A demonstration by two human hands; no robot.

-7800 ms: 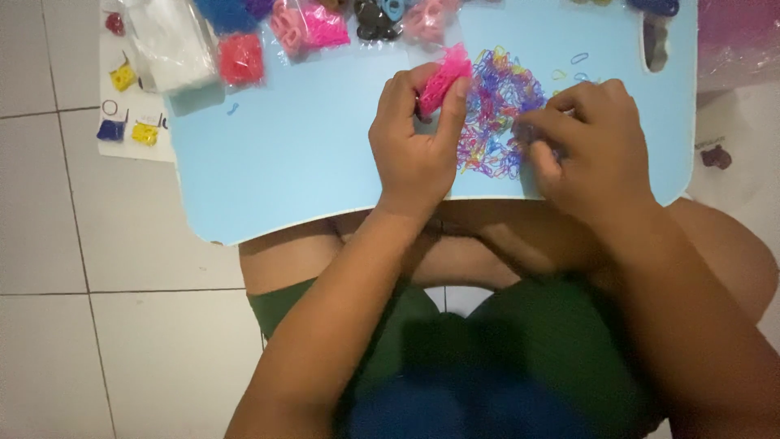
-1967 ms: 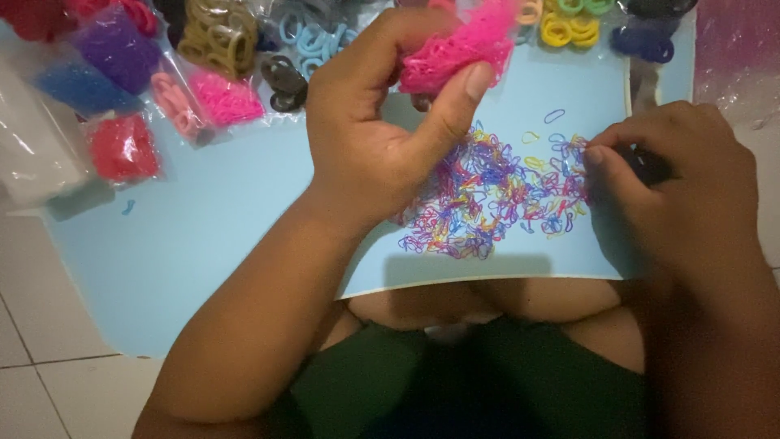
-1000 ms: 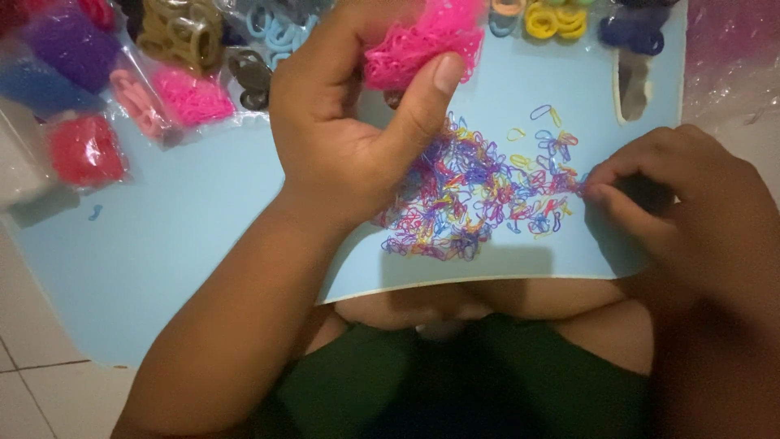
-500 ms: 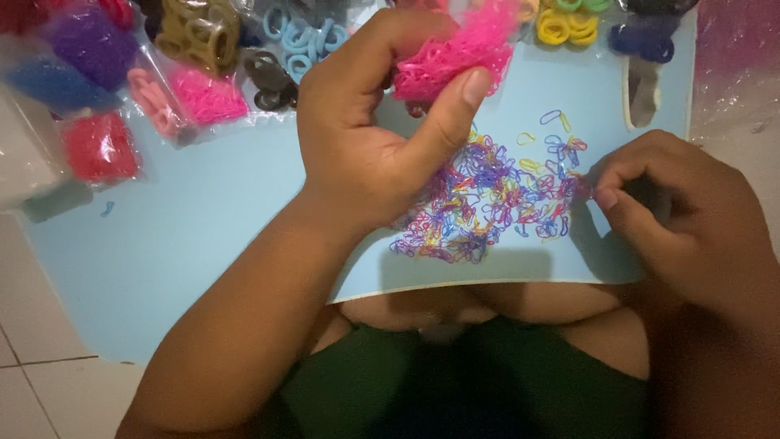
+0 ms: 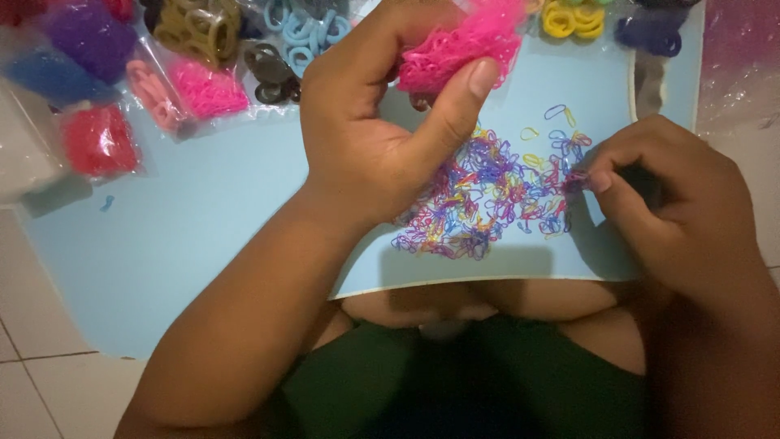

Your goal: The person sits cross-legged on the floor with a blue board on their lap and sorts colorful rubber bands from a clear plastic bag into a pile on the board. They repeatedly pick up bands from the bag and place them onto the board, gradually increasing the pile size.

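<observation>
My left hand is raised above a light blue tabletop and grips a clump of pink rubber bands between thumb and fingers. Below it lies a loose pile of small mixed-colour rubber bands. My right hand rests at the pile's right edge, its thumb and forefinger pinched on a small band from the pile.
Clear bags of bands line the table's far edge: purple, red, pink, olive hair ties, light blue rings, yellow rings. A white tiled floor shows at the left. My knees sit under the table's near edge.
My left hand has stayed raised with the pink clump. My right hand's fingers have closed in on a band at the pile's right edge.
</observation>
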